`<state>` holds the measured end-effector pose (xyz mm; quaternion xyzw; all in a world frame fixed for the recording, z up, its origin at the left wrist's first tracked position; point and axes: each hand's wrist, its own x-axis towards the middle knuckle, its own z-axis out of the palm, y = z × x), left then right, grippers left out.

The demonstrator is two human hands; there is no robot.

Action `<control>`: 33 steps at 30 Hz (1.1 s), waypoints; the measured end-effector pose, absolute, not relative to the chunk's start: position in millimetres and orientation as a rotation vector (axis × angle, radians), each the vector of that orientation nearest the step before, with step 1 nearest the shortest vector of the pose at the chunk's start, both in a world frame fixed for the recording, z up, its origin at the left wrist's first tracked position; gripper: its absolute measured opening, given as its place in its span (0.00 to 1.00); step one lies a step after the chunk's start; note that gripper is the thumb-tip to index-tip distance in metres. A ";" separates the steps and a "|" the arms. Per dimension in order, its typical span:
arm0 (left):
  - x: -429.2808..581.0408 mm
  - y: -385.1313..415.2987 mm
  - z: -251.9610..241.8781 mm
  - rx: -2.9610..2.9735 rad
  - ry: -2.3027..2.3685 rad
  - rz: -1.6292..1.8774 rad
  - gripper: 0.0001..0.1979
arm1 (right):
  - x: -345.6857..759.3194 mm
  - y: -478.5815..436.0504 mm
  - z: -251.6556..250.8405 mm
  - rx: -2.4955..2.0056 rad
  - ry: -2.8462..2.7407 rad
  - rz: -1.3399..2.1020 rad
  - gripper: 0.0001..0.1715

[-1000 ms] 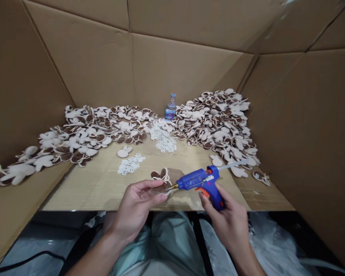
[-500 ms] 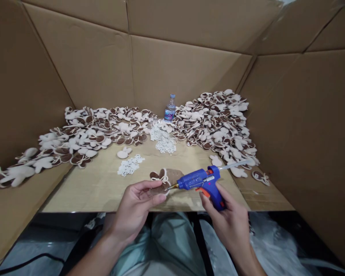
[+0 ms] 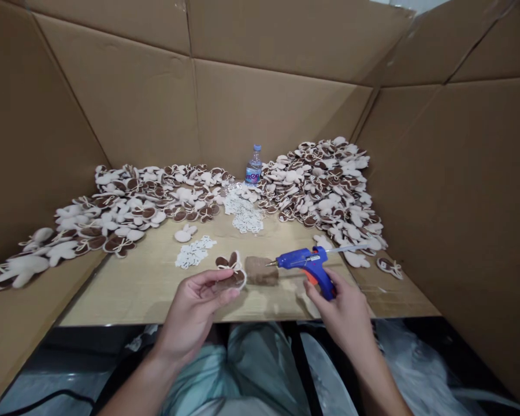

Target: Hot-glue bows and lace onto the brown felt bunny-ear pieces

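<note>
My left hand (image 3: pixel 193 312) pinches a brown-and-cream rabbit-head cutout (image 3: pixel 230 270) with a small twine bow. My right hand (image 3: pixel 343 319) grips a blue hot glue gun (image 3: pixel 305 263) by its handle, with its orange trigger showing and a glue stick poking out at the back. The gun's metal nozzle points left, just short of a rough brown fabric patch (image 3: pixel 260 271). That patch lies on the cardboard work surface (image 3: pixel 125 294), apart from the cutout and touched by neither hand.
Large heaps of rabbit-shaped cutouts (image 3: pixel 320 190) spread across the back and left, around a plastic water bottle (image 3: pixel 253 166). Small white lace-like pieces (image 3: pixel 194 252) lie nearer me. Cardboard walls (image 3: pixel 277 110) surround the surface, and my lap lies below its front edge.
The glue gun has moved right and away from the cutout. The brown patch now lies separately on the surface, and my left hand has shifted left with the cutout.
</note>
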<state>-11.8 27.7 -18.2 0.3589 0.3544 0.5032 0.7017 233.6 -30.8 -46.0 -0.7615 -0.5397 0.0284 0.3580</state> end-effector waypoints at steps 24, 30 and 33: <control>-78.2 67.6 -16.7 0.941 1.109 1.429 0.17 | 168.2 8.4 -51.2 -1.748 -1.866 0.217 0.08; -86.7 70.0 -17.2 0.990 1.104 1.407 0.18 | 103.0 109.6 -27.4 -1.715 -2.402 0.308 0.13; -90.7 70.6 -15.0 0.966 1.107 1.418 0.18 | 95.5 150.1 -31.8 -1.675 -2.528 0.292 0.09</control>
